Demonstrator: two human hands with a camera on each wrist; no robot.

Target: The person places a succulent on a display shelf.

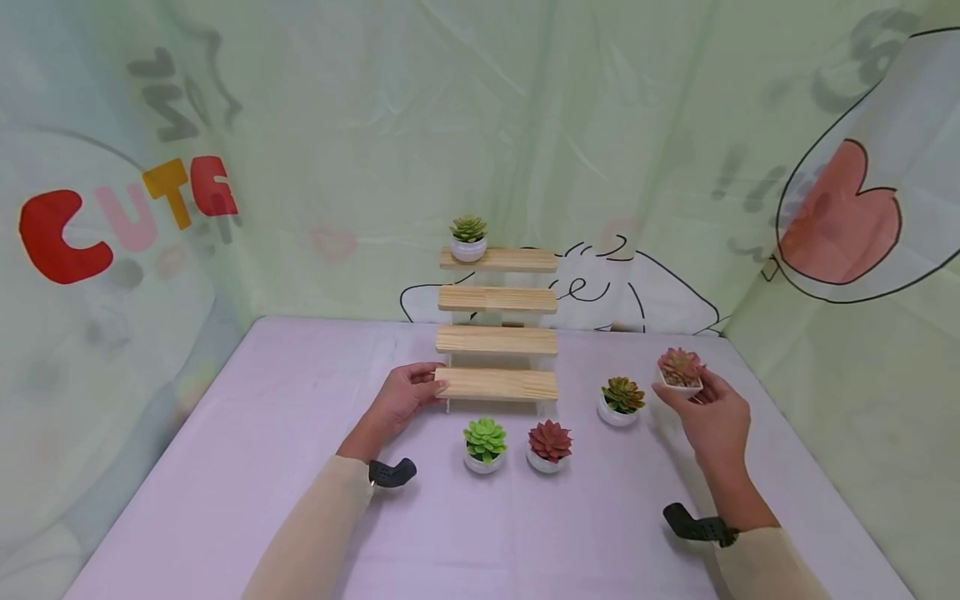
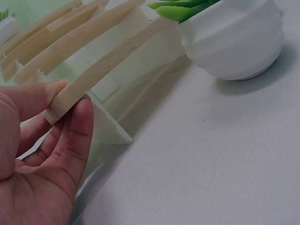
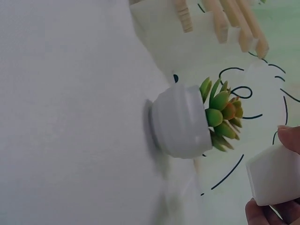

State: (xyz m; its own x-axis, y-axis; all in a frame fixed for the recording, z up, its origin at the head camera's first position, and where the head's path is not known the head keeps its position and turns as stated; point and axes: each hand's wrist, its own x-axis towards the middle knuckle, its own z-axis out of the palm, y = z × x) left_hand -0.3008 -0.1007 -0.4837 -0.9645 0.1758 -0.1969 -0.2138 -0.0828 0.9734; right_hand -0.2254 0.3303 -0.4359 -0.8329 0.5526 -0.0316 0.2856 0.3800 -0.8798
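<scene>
My left hand (image 1: pixel 405 397) pinches the left end of the lowest board of a wooden tiered stand (image 1: pixel 497 384); in the left wrist view the thumb lies on top of the board (image 2: pixel 93 75) and the fingers are beneath. At the right, my right hand (image 1: pixel 718 417) holds a pink potted succulent (image 1: pixel 681 367), lifted off the table. Its white angular pot (image 3: pixel 274 176) is between thumb and fingers in the right wrist view. Just left of that hand, a green-and-orange succulent (image 1: pixel 622 401) in a round white pot stands on the table.
A bright green succulent (image 1: pixel 485 445) and a dark red succulent (image 1: pixel 549 446) stand in front of the stand. Another green succulent (image 1: pixel 468 237) sits on the top board's left end. A printed curtain (image 1: pixel 360 167) encloses the pale table (image 1: pixel 285 417) at the back and sides.
</scene>
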